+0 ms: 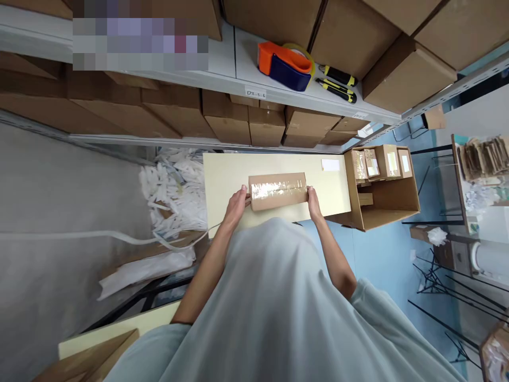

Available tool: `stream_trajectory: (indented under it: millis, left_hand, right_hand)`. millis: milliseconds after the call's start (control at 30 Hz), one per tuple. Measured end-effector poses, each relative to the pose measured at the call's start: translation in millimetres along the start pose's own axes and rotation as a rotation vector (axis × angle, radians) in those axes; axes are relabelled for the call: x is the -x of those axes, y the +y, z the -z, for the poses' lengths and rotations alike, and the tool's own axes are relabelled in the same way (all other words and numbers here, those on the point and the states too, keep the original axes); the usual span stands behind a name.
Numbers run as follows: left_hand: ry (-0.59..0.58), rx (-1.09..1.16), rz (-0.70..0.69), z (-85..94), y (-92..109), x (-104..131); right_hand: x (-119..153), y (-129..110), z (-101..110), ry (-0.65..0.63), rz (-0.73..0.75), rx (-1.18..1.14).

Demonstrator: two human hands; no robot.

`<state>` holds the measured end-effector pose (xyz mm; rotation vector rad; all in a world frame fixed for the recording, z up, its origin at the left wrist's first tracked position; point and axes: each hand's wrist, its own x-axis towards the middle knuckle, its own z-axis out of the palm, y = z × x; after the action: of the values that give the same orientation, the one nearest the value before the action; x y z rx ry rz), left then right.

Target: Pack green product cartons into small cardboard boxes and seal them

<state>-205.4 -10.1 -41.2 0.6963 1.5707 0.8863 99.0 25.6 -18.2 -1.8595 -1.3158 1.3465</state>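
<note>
A brown cardboard box (277,197), with shiny clear tape along its top, is held between my two hands over the cream table (222,170). My left hand (236,206) grips the box's left end, thumb up and fingers partly hidden beside it. At the right end, my right hand (313,202) presses its fingers against the short side. A white label (330,165) lies near the table's back right.
An open carton (382,207) holding small labelled boxes stands right of the table. Behind, a shelf (234,58) bears boxes, an orange and blue tape dispenser (285,66) and cutters (338,85). White scraps (175,185) pile up at left, near a pale hose (119,235).
</note>
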Motion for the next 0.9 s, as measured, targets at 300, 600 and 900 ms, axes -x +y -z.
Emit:
stream_trajectory:
  millis: [300, 600, 900]
  left_hand:
    - [0.065, -0.415, -0.023, -30.3, -7, 4]
    - [0.190, -0.410, 0.138, -60.7, -4, -3]
    - [0.109, -0.388, 0.072, -46.8, -12, -20]
  right_hand:
    - [-2, -12, -5, 0.089, 0.002, 0.429]
    - [-18, -20, -37, 0.172, -0.134, 0.626]
    - [-26, -5, -11, 0.048, -0.029, 0.399]
